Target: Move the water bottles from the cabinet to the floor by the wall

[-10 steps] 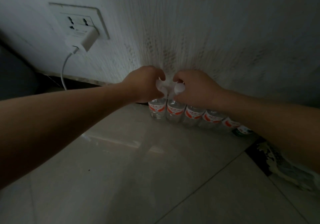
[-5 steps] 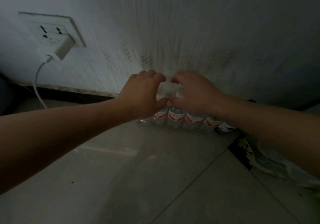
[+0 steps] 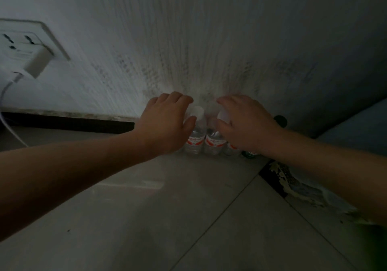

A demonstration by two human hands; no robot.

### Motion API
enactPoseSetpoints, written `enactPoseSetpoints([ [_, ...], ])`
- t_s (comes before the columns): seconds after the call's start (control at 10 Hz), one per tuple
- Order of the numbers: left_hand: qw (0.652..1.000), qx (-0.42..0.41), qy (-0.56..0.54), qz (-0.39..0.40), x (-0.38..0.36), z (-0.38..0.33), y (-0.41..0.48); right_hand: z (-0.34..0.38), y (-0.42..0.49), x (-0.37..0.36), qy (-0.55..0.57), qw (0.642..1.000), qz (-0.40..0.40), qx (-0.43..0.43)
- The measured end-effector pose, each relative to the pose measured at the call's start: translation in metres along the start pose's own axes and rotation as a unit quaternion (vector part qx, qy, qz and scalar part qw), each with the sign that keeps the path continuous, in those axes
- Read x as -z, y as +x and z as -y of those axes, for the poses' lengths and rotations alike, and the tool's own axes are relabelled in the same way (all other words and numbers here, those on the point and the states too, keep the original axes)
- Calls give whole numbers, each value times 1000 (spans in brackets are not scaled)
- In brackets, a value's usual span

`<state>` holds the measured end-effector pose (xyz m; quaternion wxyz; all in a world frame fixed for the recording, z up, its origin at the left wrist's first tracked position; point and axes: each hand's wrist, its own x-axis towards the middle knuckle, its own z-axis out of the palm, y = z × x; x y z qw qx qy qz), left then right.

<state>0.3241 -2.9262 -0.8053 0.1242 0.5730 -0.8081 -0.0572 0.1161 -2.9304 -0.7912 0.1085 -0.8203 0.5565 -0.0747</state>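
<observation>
The bottles [image 3: 195, 143] stand in a row on the floor [image 3: 167, 218], against the wall [image 3: 209, 40], directly under both hands. The left hand [image 3: 165, 124] and right hand [image 3: 245, 124] have their fingers loosely spread over the white caps [image 3: 198, 111] and grip nothing; contact cannot be confirmed.

Well left of the left hand are a socket [image 3: 18, 38], charger [image 3: 38, 62] and cable [image 3: 5, 111]. Just right of the right hand is a peeled floor edge [image 3: 274, 176]. Open tile lies nearer than the hands.

Left hand [image 3: 165, 124] and right hand [image 3: 245, 124] arch loosely over water bottles [image 3: 195, 138] standing against the wall [image 3: 209, 40].
</observation>
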Motion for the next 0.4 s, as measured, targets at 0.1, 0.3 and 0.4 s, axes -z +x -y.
enactPoseSetpoints([
  [0.1, 1000, 17, -6, 15, -4, -2, -1, -4, -4, 0, 16, 999, 15, -24],
  [0.3, 998, 39, 20, 38, 13, 1, -8, -5, -3, 18, 2, 998, 43, -35],
  [0.4, 998, 50, 25, 37, 35, -5, -5, 0, 0, 37, -15, 997, 66, -44],
])
